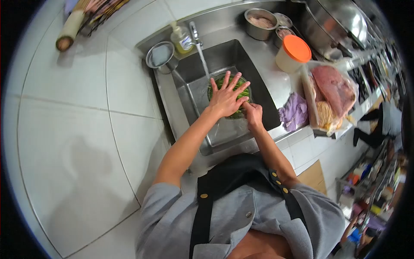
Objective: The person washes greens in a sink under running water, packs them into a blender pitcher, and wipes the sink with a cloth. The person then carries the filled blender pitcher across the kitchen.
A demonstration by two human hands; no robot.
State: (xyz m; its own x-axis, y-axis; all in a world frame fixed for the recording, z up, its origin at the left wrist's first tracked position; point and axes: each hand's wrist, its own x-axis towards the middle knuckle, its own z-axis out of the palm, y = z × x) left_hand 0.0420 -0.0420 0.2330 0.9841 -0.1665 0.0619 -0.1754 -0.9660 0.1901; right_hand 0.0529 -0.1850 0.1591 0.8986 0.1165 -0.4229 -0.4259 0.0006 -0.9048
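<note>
A see-through bowl [209, 92] of long, thin green vegetables [220, 82] sits in the steel sink [192, 97]. Spread flat over the vegetables is my left hand [225, 98], its fingers stretched apart. My right hand [253, 114] is closed at the bowl's near right rim, thumb on top and the other fingers mostly hidden. From the tap [194, 31], a stream of water [202, 58] falls toward the bowl's left edge, close to my left fingers.
Behind the sink stand a soap bottle [181, 39] and a small metal pot [162, 57]. To the right are a pot of meat [261, 24], an orange-lidded tub [293, 54], a purple cloth [294, 112] and a container of raw meat [334, 88]. A tiled wall [64, 142] borders the left.
</note>
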